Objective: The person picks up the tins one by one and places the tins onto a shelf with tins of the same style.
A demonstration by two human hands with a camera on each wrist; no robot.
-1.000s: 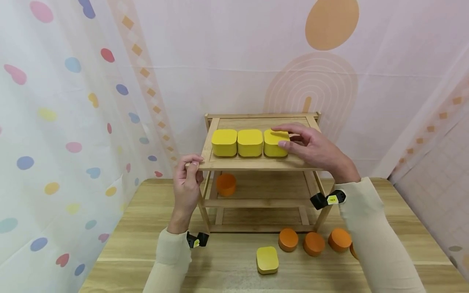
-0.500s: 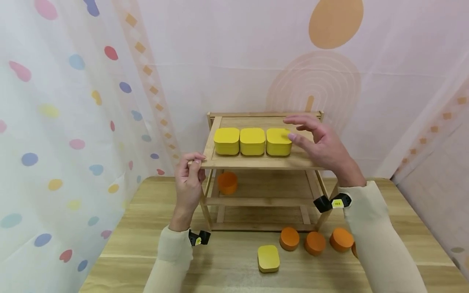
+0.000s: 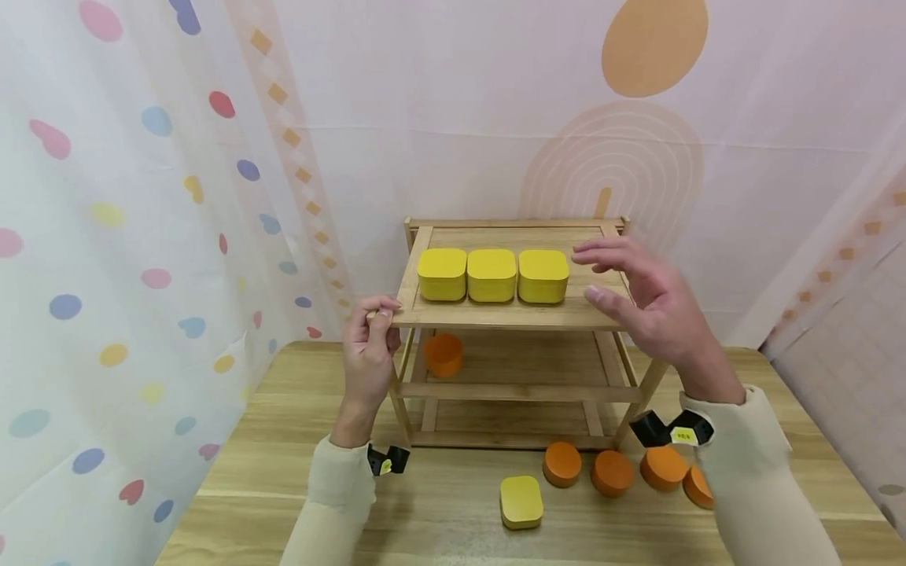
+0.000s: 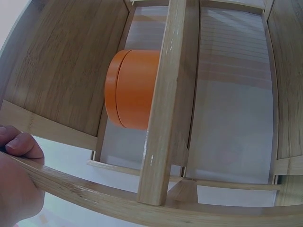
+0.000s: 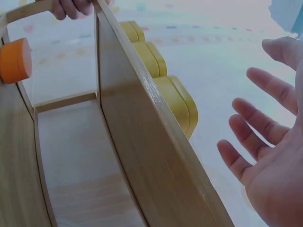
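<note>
A three-tier wooden shelf (image 3: 495, 316) stands on the table. Three yellow square tins with rounded corners line up on its top board: a left tin (image 3: 442, 275), a middle tin (image 3: 491, 276) and a right tin (image 3: 543, 277). My left hand (image 3: 370, 346) grips the top board's front left corner, its fingers curled round the frame (image 4: 85, 187) in the left wrist view. Beside the right tin, my right hand (image 3: 654, 306) hovers with fingers spread, holding nothing; the right wrist view shows a gap between its fingers and the tins. An orange round tin (image 4: 135, 89) sits on the middle tier.
A fourth-like yellow tin (image 3: 521, 501) lies on the table (image 3: 248, 472) before the shelf. Several orange round tins (image 3: 562, 464) stand in a row to its right, the last partly behind the right sleeve (image 3: 757, 472). A patterned curtain (image 3: 439, 118) hangs behind the shelf.
My right hand has let go of the right yellow tin and moved off to the right, its fingers opening. My left hand has kept its grip on the shelf corner.
</note>
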